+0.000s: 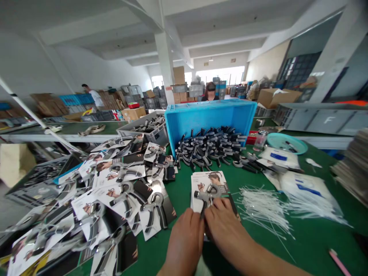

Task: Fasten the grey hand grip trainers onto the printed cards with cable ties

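A hand gripper tool (209, 193) with grey and black handles lies on a stack of printed cards (198, 178) in front of me. My left hand (185, 235) is closed around the lower part of its handles, fingers pressed together. Beside it, my right hand (225, 224) has its fingers bent over the same tool and the card; the two hands touch or nearly touch. The fingertips and the handle ends are partly hidden. Many cards with tools fastened on them (155, 211) are piled to the left. White zip ties (264, 211) lie loose at the right.
A tipped blue crate (209, 115) spills loose tools (209, 145) behind the cards. Further right are bags of zip ties (307, 188), a turquoise tray (287, 142), a glass jar (260, 140) and a pink pen (339, 262). Two people are in the background.
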Tool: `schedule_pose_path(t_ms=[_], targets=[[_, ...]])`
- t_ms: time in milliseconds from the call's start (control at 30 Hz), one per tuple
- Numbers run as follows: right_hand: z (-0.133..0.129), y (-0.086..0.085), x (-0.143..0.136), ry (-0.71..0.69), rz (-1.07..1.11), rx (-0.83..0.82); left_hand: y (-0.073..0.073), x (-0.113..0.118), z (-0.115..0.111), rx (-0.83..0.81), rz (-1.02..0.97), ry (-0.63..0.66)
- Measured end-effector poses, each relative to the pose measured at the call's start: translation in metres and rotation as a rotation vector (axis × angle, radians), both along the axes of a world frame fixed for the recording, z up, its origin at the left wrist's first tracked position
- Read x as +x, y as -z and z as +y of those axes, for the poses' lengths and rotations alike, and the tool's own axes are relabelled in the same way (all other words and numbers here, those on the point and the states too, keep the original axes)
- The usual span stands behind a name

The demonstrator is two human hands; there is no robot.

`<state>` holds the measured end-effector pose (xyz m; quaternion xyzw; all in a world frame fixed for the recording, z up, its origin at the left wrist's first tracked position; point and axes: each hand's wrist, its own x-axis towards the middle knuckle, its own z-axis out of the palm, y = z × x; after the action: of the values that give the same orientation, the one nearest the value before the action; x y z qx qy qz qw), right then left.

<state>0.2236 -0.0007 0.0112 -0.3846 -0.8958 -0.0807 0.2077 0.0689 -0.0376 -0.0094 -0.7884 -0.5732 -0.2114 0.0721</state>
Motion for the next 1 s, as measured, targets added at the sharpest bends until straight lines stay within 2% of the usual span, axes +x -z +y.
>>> schedule_pose_path(t_ms=[100, 200, 300, 367, 433, 533, 600, 667, 733, 833, 933, 1000], targets=[[0.001, -0.019, 0.009, -0.12, -0.006, -0.294, -0.007, 0.001, 0.001, -0.042, -0.03, -0.039], [0.001, -0.035, 0.021, -0.172, 0.084, -0.556, -0.008, 0.0, 0.0, -0.073, -0.055, -0.057], [-0.001, -0.042, 0.026, -0.274, 0.164, -0.753, -0.01, 0.003, -0.002, -0.087, -0.039, -0.055], [0.002, -0.043, 0.027, -0.355, 0.199, -0.826, -0.012, 0.003, -0.003, -0.127, -0.08, -0.066], [0.008, -0.04, 0.028, -0.342, 0.247, -0.79, -0.016, -0.001, -0.003, -0.202, -0.221, -0.057], [0.02, -0.028, 0.034, -0.222, 0.283, -0.655, -0.018, -0.015, -0.002, -0.344, -0.55, 0.066], [0.022, -0.019, 0.041, -0.166, 0.291, -0.63, -0.014, -0.027, -0.001, -0.413, -0.733, 0.15], [0.02, -0.011, 0.048, -0.098, 0.298, -0.577, -0.007, -0.035, 0.002, -0.438, -0.843, 0.18], [0.015, -0.008, 0.054, -0.036, 0.268, -0.452, 0.001, -0.038, 0.006, -0.427, -0.908, 0.183], [0.011, -0.009, 0.055, -0.029, 0.127, -0.296, 0.006, -0.034, 0.014, -0.388, -0.957, 0.181], [0.014, -0.012, 0.048, -0.067, -0.038, -0.247, 0.002, -0.026, 0.023, -0.373, -0.927, 0.228], [0.018, -0.014, 0.044, -0.119, -0.065, -0.258, -0.002, -0.021, 0.027, -0.359, -0.881, 0.27]])
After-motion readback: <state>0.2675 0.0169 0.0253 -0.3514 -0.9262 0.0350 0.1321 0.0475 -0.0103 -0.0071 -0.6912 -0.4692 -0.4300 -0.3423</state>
